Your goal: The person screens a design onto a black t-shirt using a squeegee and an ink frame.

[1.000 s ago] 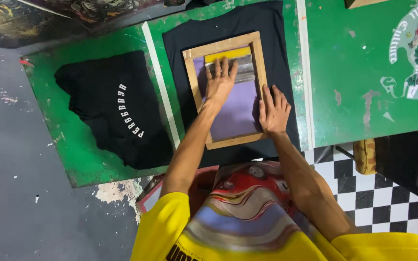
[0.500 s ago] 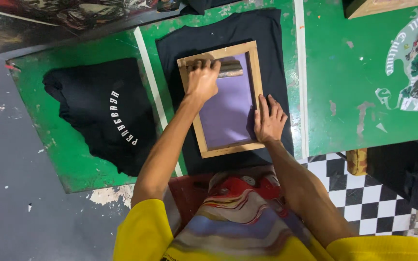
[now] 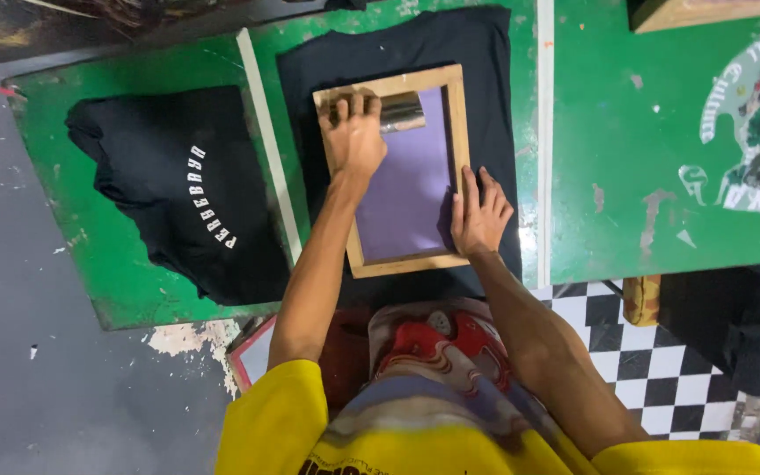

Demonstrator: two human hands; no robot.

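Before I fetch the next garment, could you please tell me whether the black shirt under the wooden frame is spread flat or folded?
Spread flat: the black shirt lies smooth on the green table, extending beyond the wooden frame on all sides.

- A small screen-printing workshop, going by the green desk (image 3: 644,158): its painted top is scuffed, chipped at the edges and smeared with old ink.
- Near the desk's middle, a wooden-framed printing screen (image 3: 402,171) with purple mesh lies flat on a black shirt (image 3: 485,70).
- At the desk's left end lies a folded black garment (image 3: 160,193) already bearing white lettering.
- At its right end, leftover print marks (image 3: 749,149) stain the green paint.
- Below the desk, bare grey concrete floor (image 3: 37,387) meets a patch of black-and-white checkered tiles (image 3: 661,361).
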